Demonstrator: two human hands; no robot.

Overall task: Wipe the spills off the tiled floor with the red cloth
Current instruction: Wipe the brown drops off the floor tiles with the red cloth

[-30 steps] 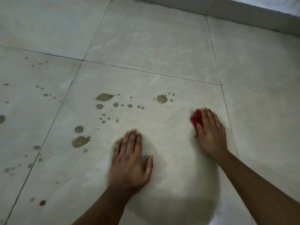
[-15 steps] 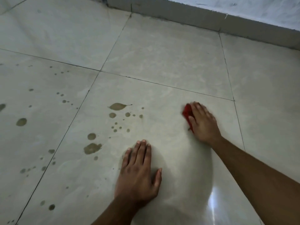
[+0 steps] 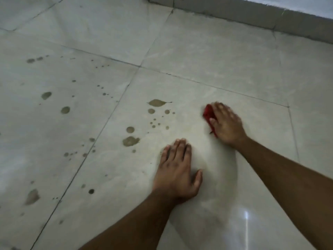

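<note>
Not much else going on here tbh: a low grey skirting (image 3: 252,14) runs along the far edge of the floor (image 3: 225,56), slanting down toward the far right corner, with a couple of vertical joints (image 3: 274,24) cutting across it. Above that there's just a thin strip of pale, slightly bluish wall (image 3: 302,3) squeezed into the top right. Down by the near edge, right of the middle, a bright white glare (image 3: 246,216) sits on the glossy tile with a thin streak trailing off below it.
</note>
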